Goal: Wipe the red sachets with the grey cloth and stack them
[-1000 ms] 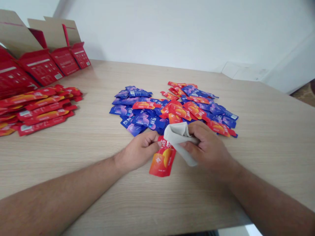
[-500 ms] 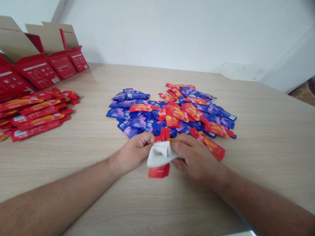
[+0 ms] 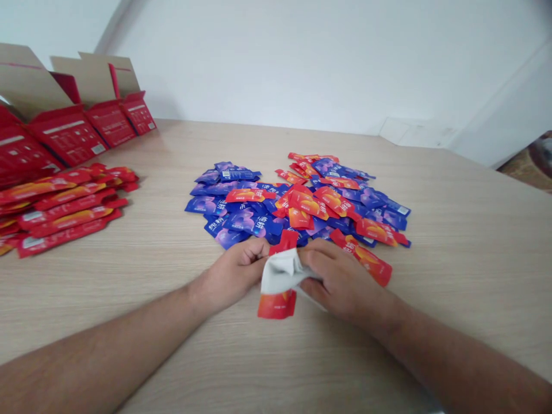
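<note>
A red and orange sachet (image 3: 276,305) is gripped by my left hand (image 3: 241,267), whose fingers are curled at its left side. In my right hand (image 3: 340,279) is a folded white cloth (image 3: 279,275), pressed across the middle of the sachet and hiding most of its front. Just beyond both hands lies a mixed pile of blue sachets (image 3: 254,220) and red sachets (image 3: 304,202). One red sachet (image 3: 371,263) at the near edge of that pile lies right by my right hand's knuckles.
Neatly layered red sachets (image 3: 71,221) lie at the left of the wooden table (image 3: 172,356). Behind them stand several red cartons (image 3: 71,135) with raised flaps. A white wall (image 3: 302,63) closes off the back, with a white plate (image 3: 416,133) low on it.
The camera view has tilted slightly, so the scene sits a little lower. Both hands keep their grip, and the cloth has shifted slightly to the right over the sachet.
</note>
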{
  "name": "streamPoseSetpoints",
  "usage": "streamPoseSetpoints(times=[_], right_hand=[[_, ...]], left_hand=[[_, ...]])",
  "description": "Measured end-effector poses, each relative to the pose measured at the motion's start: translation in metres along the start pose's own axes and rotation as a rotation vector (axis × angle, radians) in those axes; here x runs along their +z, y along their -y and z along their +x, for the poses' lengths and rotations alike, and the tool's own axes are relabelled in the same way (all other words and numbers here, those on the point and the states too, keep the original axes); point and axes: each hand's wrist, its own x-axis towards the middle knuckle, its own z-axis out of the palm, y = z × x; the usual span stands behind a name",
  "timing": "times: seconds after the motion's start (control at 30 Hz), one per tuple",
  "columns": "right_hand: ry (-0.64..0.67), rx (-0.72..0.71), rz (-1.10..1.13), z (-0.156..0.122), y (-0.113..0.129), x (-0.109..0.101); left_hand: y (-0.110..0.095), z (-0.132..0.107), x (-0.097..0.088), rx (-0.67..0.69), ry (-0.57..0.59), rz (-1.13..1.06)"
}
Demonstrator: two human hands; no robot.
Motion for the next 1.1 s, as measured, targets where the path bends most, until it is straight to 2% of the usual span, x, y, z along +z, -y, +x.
streamPoseSetpoints(times=[0.07, 0.1, 0.2, 0.27, 0.4, 0.43, 0.57, 0.6, 0.73, 0.9, 1.03, 1.1], right_hand=[[-0.077, 0.09, -0.002, 0.0007, -0.0016, -0.0002], [-0.071, 0.086, 0.003, 0.0009, -0.0015, 0.0], [0.08, -0.062, 0.027, 0.0008, 0.0015, 0.0015], [0.11, -0.092, 0.029, 0.0004, 0.0023, 0.002], [-0.07, 0.093, 0.023, 0.0004, -0.0007, 0.0012], [-0.059, 0.089, 0.028, 0.0004, -0.0006, 0.001], [0.139, -0.074, 0.057, 0.0004, 0.0015, 0.0011], [0.133, -0.064, 0.055, 0.0004, 0.0009, 0.0012], [-0.047, 0.113, 0.037, 0.001, -0.0035, 0.0013], [0.153, -0.049, 0.057, 0.001, 0.001, 0.001], [-0.014, 0.086, 0.047, 0.0008, -0.0001, 0.0005], [-0.008, 0.078, 0.058, 0.0009, 0.0002, 0.0009]], left_hand=[[0.0, -0.0003, 0.0, -0.005, -0.004, 0.006], [-0.0001, -0.0004, 0.0003, -0.006, -0.004, 0.003], [-0.0009, -0.0009, 0.0013, 0.001, -0.006, -0.008], [-0.0012, -0.0009, 0.0015, 0.003, -0.005, -0.01], [0.0003, -0.0003, 0.0006, -0.002, -0.004, -0.006], [0.0008, -0.0002, 0.0004, 0.004, -0.003, 0.001], [0.0015, -0.0004, 0.0005, 0.02, -0.005, 0.011], [0.0015, -0.0002, 0.0005, 0.018, -0.005, 0.007], [0.0014, 0.0008, 0.0005, 0.007, -0.004, 0.007], [0.0001, -0.0006, 0.0009, 0.023, -0.028, 0.018], [-0.0005, -0.0005, 0.0005, 0.011, -0.016, 0.036], [-0.0003, -0.0001, 0.0005, 0.007, -0.014, 0.037]])
